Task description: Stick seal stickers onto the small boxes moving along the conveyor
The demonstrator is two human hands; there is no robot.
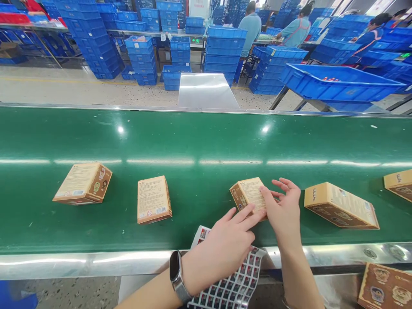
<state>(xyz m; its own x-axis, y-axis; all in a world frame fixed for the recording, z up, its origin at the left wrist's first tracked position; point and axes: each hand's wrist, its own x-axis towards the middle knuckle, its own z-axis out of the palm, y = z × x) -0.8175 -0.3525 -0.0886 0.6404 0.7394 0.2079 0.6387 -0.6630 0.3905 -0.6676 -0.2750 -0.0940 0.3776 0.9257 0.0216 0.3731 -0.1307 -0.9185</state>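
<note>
A small tan and brown printed box (pixel 252 191) lies on the green conveyor belt between my hands. My left hand (pixel 222 238), with a watch on its wrist, reaches over the near edge and lays outstretched fingers on the box's near side. Its index finger is bent and its thumb is hidden. Beneath that hand hangs a sheet of small dark stickers (pixel 236 279), which seems pinched there. My right hand (pixel 285 210) is at the box's right side, thumb touching the top face, other fingers spread apart beyond it.
Similar boxes lie left (pixel 82 182), nearer left (pixel 153 199) and right (pixel 341 206) on the green belt (pixel 193 137). Another box (pixel 384 285) sits below the metal rail (pixel 128 259). Across the belt stand a blue crate (pixel 341 83), stacked crates (pixel 90 38) and several people.
</note>
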